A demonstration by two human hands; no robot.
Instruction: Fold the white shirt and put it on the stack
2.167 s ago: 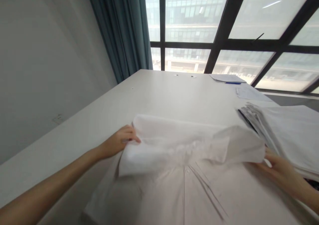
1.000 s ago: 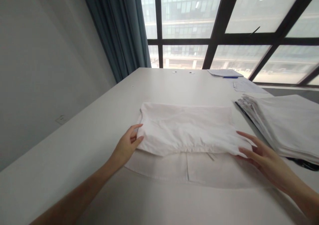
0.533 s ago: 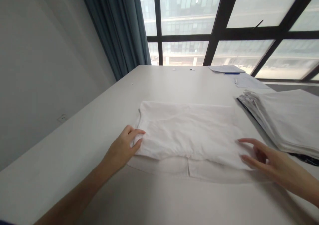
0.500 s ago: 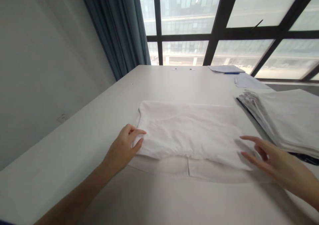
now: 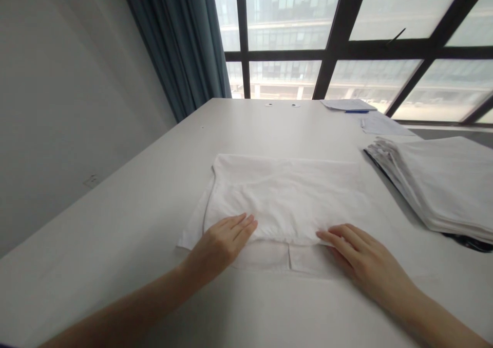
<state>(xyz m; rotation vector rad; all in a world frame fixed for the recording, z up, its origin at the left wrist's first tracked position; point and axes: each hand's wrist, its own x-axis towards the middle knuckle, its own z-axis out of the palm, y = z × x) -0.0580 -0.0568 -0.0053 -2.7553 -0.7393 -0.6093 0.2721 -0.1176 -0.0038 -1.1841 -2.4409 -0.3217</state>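
Observation:
A folded piece of white fabric (image 5: 285, 183), maybe a garment, lies on the white table in front of me. Its upper layer ends in a gathered near edge, and a lower layer with a short slit sticks out beneath it. My left hand (image 5: 225, 240) rests on the near left part of the cloth, fingers stretched and close together, the thumb hidden underneath. At the near edge, right of the slit, my right hand (image 5: 358, 250) has its fingers bent over the white fabric, with the thumb tucked below and mostly hidden.
To the right, a stack of folded white cloth (image 5: 450, 178) lies on something black. Papers (image 5: 346, 105) and a blue pen (image 5: 357, 111) are at the far right of the table (image 5: 246, 127). Behind stand a blue curtain (image 5: 181, 44) and a dark-framed window.
Both hands have moved inward from the fabric's sides to its near edge. The left hand has let go of the left side, where an underlying corner now shows.

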